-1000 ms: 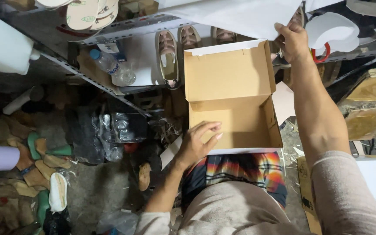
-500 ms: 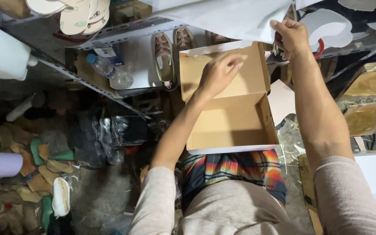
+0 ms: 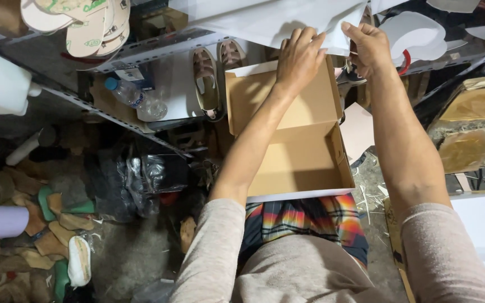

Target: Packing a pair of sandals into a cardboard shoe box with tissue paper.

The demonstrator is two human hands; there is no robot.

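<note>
One open cardboard box (image 3: 293, 151), one plastic bottle (image 3: 133, 98), two shoes (image 3: 206, 78) on the shelf, two hands (image 3: 298, 56).

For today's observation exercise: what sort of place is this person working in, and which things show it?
Probably a small shoe workshop or stockroom. Soles lie on a metal shelf, a pair of shoes stands behind an open box, and offcuts litter the floor.
</note>
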